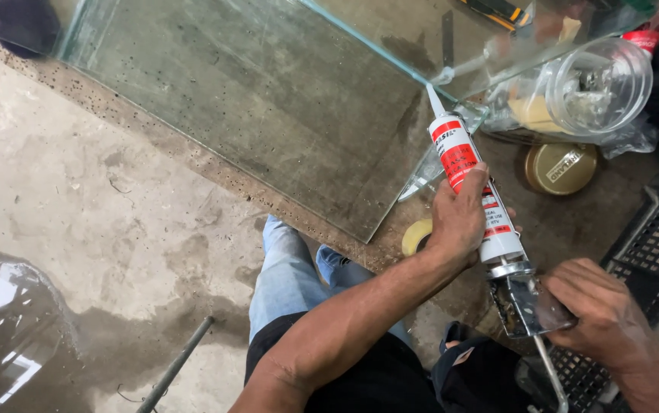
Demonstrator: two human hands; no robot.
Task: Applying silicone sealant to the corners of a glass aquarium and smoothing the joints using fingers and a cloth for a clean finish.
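My left hand (458,222) wraps around the barrel of a white and red sealant cartridge (467,172) set in a metal caulking gun (524,306). My right hand (597,310) grips the gun's handle at its rear end. The cartridge's white nozzle (435,99) points up to the corner where a flat glass pane (253,99) meets an upright glass pane (413,38). Both panes rest on a brown speckled workbench (566,222).
A clear plastic jar (601,84) lies on its side beside a gold lid (561,168). A roll of yellowish tape (416,237) sits at the bench edge. A black crate (658,245) is at right. Wet concrete floor (77,229) and a metal rod (176,363) lie below.
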